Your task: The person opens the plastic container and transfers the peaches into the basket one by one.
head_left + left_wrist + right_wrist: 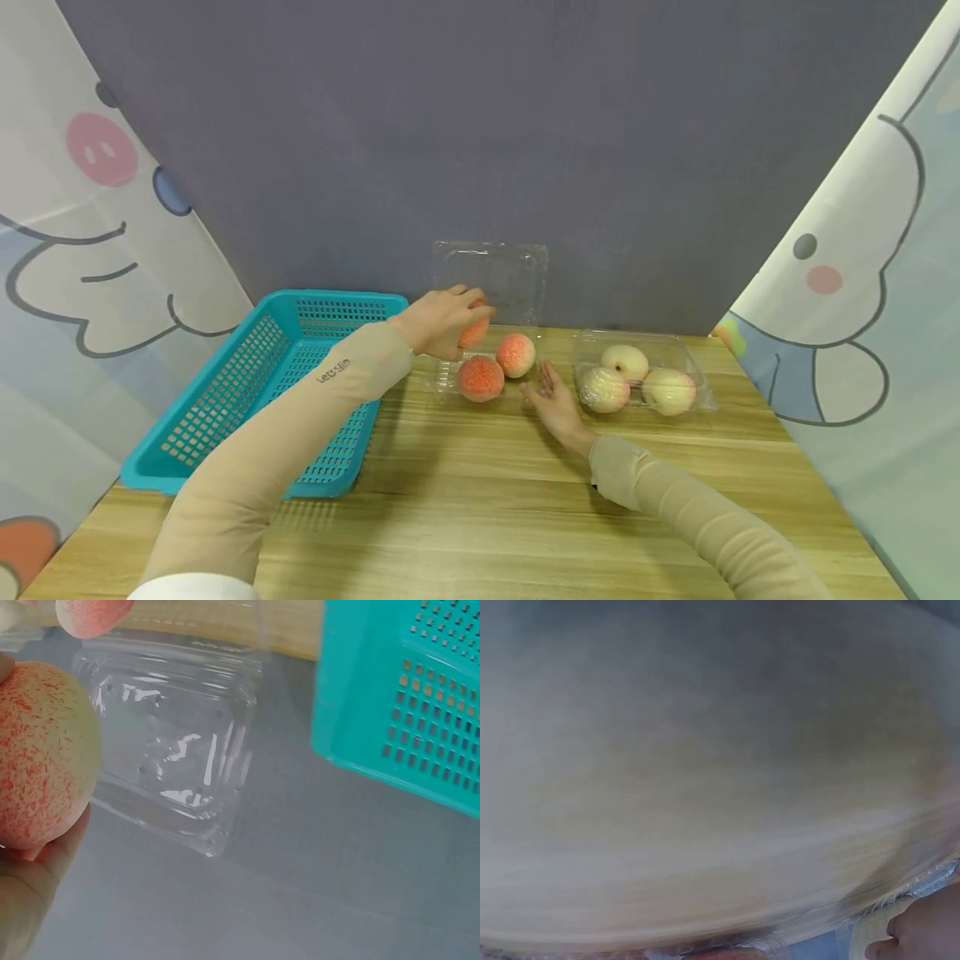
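One round, red-flecked peach (474, 332) is gripped in the left hand (441, 321) at an open clear plastic clamshell (450, 381) containing two round reddish peaches (516, 356), with the right hand (557, 407), fingers extended, at its right edge and a rectangular turquoise plastic basket (150, 475) at left.

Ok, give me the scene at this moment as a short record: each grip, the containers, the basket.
Left grip: holds a reddish peach
Right grip: holds nothing; beside the open container, contact unclear
Open container: lid raised at the back; two more reddish peaches inside
Second container: right of the open container; three pale peaches inside
Basket: teal, perforated, on the table's left
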Demonstrator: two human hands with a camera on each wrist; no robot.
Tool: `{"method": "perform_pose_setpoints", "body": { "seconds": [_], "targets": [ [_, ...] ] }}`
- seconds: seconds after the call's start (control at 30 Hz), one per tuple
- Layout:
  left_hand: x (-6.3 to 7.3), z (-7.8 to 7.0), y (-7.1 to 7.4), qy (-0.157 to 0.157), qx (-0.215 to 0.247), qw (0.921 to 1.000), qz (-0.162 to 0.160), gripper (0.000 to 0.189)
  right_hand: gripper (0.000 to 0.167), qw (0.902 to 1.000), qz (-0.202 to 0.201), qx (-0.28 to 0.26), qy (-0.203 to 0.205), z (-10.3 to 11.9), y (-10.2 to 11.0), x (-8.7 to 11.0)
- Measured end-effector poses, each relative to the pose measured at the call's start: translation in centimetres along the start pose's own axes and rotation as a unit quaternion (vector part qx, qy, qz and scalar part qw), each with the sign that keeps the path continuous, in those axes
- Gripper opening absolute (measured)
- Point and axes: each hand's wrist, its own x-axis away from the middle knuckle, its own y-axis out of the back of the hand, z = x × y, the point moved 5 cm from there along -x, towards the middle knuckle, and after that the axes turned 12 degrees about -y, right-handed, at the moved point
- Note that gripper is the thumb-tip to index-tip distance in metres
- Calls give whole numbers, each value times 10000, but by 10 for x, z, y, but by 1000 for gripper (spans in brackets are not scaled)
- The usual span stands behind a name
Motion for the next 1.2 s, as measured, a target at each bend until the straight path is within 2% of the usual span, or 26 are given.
{"method": "perform_pose_setpoints", "body": {
  "seconds": [0.2,0.3,0.4,0.57,0.8,1.07,1.2],
  "targets": [
    [18,5,2,-31,54,9993,-368,70,76,9999,-90,-113,91,-11,4,-12],
    [26,7,3,-92,7,9982,-599,66,77,9997,-210,-47,120,-20,6,-20],
    [35,10,4,-24,42,9975,-705,64,77,9995,-262,50,164,-23,6,-22],
    [49,21,7,268,135,9975,-639,64,77,9997,-192,-26,119,-17,6,-17],
    [71,37,7,422,99,9962,-761,59,76,9998,-119,-136,117,-2,5,-4],
    [98,51,-8,688,69,9957,-622,62,76,9993,-253,-14,271,-23,7,-21],
    [108,60,-16,824,178,9945,-617,63,77,9992,-326,11,251,-23,8,-21]
  ]
}}
